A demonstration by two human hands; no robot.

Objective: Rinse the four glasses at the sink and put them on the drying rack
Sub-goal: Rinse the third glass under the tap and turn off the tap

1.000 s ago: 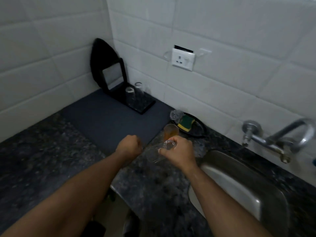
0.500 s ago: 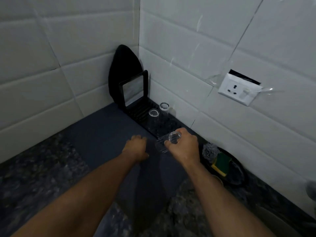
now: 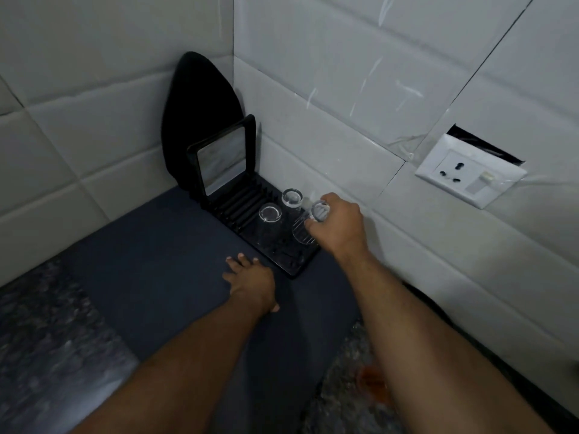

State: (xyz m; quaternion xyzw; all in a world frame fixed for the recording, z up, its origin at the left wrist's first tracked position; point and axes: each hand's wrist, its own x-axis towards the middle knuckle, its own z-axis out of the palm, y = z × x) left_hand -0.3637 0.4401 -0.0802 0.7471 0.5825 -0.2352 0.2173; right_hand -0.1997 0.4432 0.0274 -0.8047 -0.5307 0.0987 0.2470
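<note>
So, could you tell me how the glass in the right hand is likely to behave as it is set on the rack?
The glass looks rigid, thin and clear, so probably fragile. Freshly rinsed, it may be slippery. It is tall and narrow, so it could tip on the ridged rack.

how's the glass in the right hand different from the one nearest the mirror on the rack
The held glass is tilted and gripped by the right hand above the drying rack; the far glass stands untouched on the rack. Both are clear, base up.
</note>
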